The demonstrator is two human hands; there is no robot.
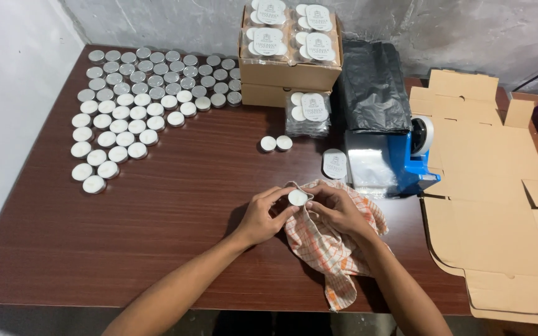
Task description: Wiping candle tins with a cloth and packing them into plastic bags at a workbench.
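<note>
A white tealight (297, 197) is pinched between left hand (264, 214) and right hand (339, 210), an orange checked cloth (331, 249) is draped beneath, rows of tealights (138, 106) are laid out on the brown table (157, 230).

glossy wood table (157, 211), checked cloth (331, 249), matt cardboard (493, 205)

candles (133, 109) left | boxes (291, 56) behind | dispenser (415, 155) right | table (157, 218)

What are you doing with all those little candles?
The left hand and right hand hold one white tealight candle together over an orange checked cloth. Many more tealights sit in rows on the brown table. Behind them stand cardboard boxes of packed candles and a blue tape dispenser.
</note>
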